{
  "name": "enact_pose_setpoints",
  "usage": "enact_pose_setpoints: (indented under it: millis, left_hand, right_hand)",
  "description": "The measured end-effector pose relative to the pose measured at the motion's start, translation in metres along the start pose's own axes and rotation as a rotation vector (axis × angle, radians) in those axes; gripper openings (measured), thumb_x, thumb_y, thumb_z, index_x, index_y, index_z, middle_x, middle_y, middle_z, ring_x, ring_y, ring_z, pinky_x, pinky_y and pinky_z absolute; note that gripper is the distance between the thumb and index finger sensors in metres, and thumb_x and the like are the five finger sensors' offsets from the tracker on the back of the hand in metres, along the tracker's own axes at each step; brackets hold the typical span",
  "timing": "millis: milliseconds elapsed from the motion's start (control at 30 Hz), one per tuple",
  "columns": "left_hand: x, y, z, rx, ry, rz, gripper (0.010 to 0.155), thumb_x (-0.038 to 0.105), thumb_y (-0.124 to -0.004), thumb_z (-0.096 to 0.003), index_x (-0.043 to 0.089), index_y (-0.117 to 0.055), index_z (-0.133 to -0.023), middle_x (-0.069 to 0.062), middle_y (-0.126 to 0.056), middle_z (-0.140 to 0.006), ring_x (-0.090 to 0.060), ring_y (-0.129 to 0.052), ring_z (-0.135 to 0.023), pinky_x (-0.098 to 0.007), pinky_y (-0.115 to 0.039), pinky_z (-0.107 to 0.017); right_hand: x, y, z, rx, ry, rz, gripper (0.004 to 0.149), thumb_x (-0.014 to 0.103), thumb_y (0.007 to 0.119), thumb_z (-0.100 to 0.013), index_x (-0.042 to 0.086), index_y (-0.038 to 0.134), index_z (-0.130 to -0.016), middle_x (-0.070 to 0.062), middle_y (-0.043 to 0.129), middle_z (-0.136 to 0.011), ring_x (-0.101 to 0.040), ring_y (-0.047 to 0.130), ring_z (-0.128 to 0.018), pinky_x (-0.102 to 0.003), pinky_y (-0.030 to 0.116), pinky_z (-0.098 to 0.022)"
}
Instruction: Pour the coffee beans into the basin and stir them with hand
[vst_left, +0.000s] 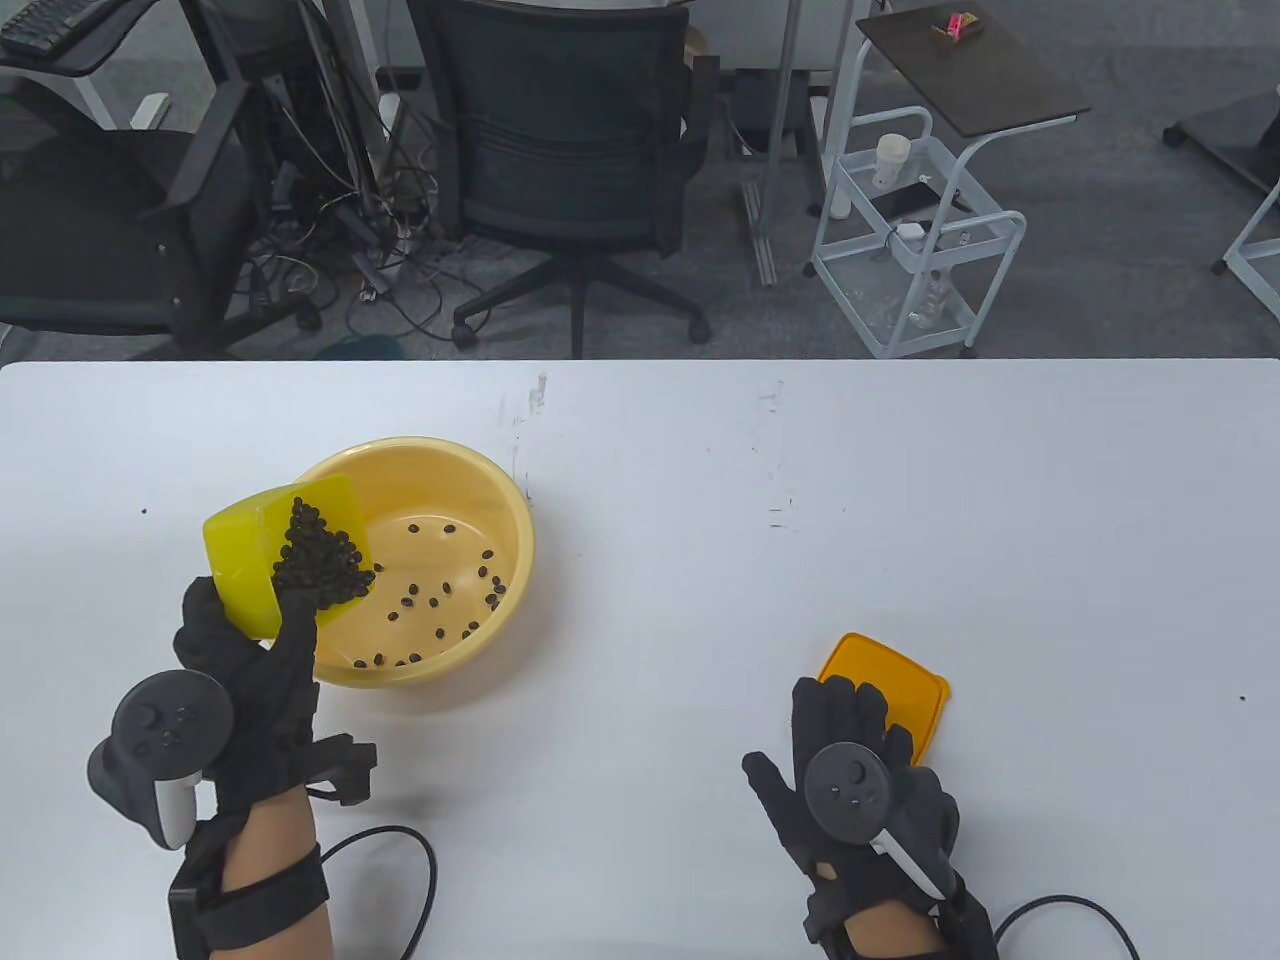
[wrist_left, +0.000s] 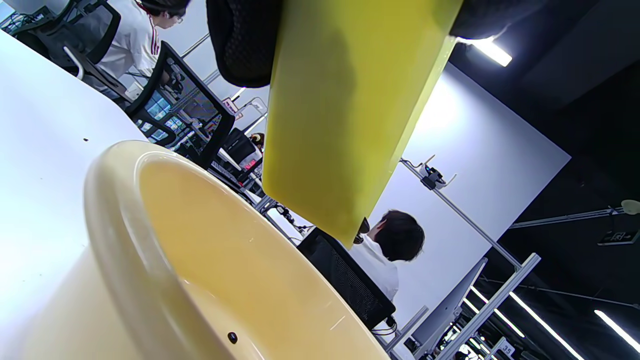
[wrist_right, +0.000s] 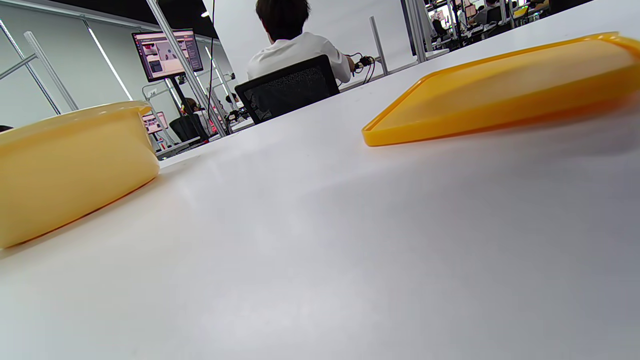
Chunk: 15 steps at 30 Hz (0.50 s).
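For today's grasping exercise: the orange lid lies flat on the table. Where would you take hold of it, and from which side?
Grip the orange lid by its thin rim at the far edge, coming from above and beyond the right hand, whose fingers cover its near edge. It lies flat on the table with only a low raised lip, so probably a thumb-and-finger pinch on that edge works best.

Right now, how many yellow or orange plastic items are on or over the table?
3: the basin on the table, the box tilted over it in the left hand, the lid lying partly under the right hand.
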<state>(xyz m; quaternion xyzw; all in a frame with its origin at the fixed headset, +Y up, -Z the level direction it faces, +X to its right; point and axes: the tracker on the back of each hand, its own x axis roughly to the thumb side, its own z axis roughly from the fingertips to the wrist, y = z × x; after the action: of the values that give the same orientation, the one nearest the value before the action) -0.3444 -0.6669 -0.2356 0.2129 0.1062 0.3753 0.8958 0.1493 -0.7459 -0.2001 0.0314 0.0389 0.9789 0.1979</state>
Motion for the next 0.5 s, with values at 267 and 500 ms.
enact_pose_setpoints:
  millis: [267, 500]
  left_hand:
    - [0.0007, -0.0006, 0.0001, -0.002, -0.006, 0.006, 0.084, 0.058, -0.063, -0.0616, 0.002, -0.021, -0.107, -0.020, -0.046, -0.092, -0.035, -0.076, -0.088, -0.063, -0.045, -0.074]
    - [0.0012, -0.0002, 0.0005, -0.002, -0.009, 0.004, 0.084, 0.058, -0.063, -0.0616, 0.002, -0.021, -0.107, -0.020, -0.046, -0.092, -0.035, -0.076, -0.088, -0.063, -0.045, -0.074]
  right_hand:
    - [-0.0003, -0.0003, 0.0001, -0.010, -0.006, -0.008, 0.085, 0.066, 0.047, -0.050, 0.010, 0.019, -0.107, -0.020, 0.016, -0.109, -0.052, 0.012, -0.100, -0.070, 0.018, -0.064]
    - [-0.0006, -0.0006, 0.0005, -0.012, -0.004, -0.009, 0.085, 0.066, 0.047, -0.050, 0.010, 0.019, -0.107, -0.020, 0.016, -0.109, -0.052, 0.012, -0.100, -0.070, 0.018, -0.064]
